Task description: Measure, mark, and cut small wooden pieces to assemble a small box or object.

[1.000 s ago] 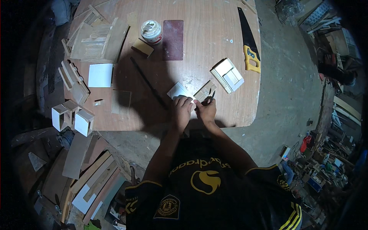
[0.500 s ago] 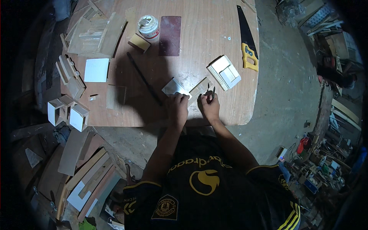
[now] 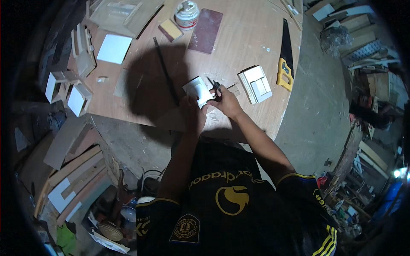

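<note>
My left hand (image 3: 192, 106) is closed on a small white square panel (image 3: 195, 88), gripping its near edge. Against the panel's right side, my right hand (image 3: 224, 101) is closed round a dark narrow-tipped tool (image 3: 217, 85), possibly scissors or pliers; its fingers also come close to the panel's edge. A light wooden strip (image 3: 233, 89) lies on the table just beyond my right hand, partly covered. A stack of white-topped wooden pieces (image 3: 256, 85) sits to the right. A long dark bar (image 3: 164, 68) lies to the left, partly in shadow.
On the table (image 3: 230, 34) are a yellow-handled saw (image 3: 285, 74), a white tub (image 3: 186, 15), a yellow-topped block (image 3: 170, 30), a maroon sheet (image 3: 206, 30), a white square (image 3: 113, 48) and wooden assemblies (image 3: 80, 94) at left. Boards (image 3: 72, 183) lean beside it, lower left.
My view has shifted. My right hand with the dark tool has moved left to the white panel, which is now turned more upright between both hands.
</note>
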`<state>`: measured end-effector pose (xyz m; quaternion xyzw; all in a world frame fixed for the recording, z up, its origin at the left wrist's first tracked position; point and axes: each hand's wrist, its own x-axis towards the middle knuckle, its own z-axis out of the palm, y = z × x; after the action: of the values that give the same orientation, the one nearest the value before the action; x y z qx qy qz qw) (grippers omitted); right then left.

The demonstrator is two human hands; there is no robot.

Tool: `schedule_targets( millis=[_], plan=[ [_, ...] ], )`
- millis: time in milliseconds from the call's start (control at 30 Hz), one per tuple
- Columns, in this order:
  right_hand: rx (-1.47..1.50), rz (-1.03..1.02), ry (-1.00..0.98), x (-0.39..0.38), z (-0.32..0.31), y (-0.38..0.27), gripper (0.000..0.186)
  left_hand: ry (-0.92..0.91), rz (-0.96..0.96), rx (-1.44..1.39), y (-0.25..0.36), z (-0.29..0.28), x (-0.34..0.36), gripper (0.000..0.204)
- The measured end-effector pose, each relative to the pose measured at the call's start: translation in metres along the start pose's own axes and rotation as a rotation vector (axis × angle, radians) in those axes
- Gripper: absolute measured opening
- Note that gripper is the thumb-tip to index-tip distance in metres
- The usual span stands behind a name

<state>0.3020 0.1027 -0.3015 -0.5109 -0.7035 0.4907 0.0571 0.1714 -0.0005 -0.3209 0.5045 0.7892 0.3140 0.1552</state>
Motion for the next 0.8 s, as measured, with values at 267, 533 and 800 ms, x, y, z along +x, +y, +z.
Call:
schedule_targets(
  millis=[267, 533, 800],
  plan=[
    [-0.196, -0.01, -0.009, 0.0, 0.003, -0.01, 0.039, 0.061, -0.226, -0.358, -0.024, -0.004, -0.027, 0.052],
    [-0.225, -0.088, 0.045, 0.0, 0.008, 0.006, 0.041, -0.036, -0.279, -0.394, -0.04, -0.016, -0.043, 0.013],
    [-0.204, -0.071, 0.023, -0.001, 0.008, 0.005, 0.039, -0.004, -0.319, -0.441, -0.028, -0.019, -0.037, 0.012]
  ],
)
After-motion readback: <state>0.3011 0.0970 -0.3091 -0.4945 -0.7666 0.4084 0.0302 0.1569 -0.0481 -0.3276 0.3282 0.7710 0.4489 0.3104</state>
